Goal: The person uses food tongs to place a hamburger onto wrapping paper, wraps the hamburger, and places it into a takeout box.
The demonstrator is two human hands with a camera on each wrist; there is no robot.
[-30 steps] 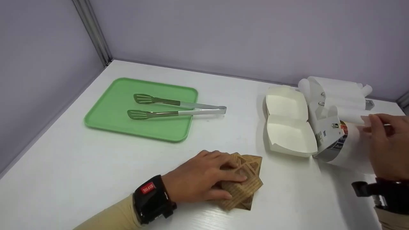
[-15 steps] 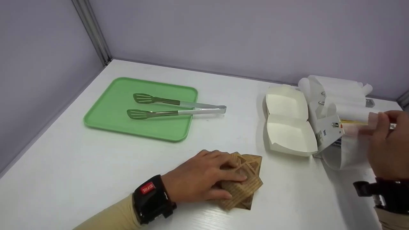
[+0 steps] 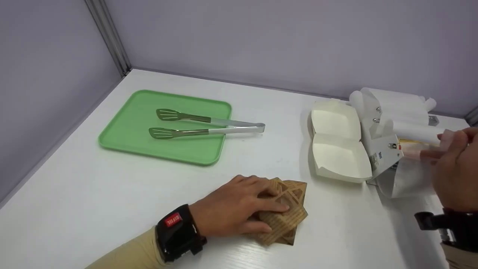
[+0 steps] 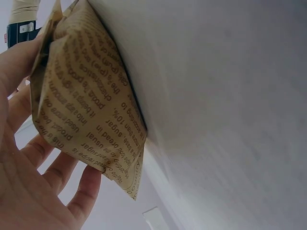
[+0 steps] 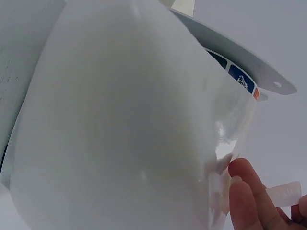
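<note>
My left hand (image 3: 233, 209) lies over a packet (image 3: 285, 224) wrapped in brown newsprint-patterned paper, its index finger along the top and its thumb at the near side. The left wrist view shows the printed packet (image 4: 91, 105) close up, with fingers bent around its side. At the right edge, my right hand (image 3: 457, 168) pinches a translucent sticker strip (image 3: 446, 140) at a white roll dispenser (image 3: 386, 151). A large loop of backing paper (image 5: 124, 115) fills the right wrist view, with dark blue printed stickers (image 5: 242, 76) partly hidden behind it.
An open white clamshell box (image 3: 340, 157) stands left of the dispenser. A second white roll (image 3: 403, 104) sits behind. Metal tongs (image 3: 231, 130) lie across a green tray (image 3: 127, 138), handles past its rim. Grey walls (image 3: 261, 41) close the table at the back and left.
My right hand has drawn the strip slightly right and toward me; the backing paper has shifted, and the dispenser's printed side is now more hidden. The left hand and packet have stayed put.
</note>
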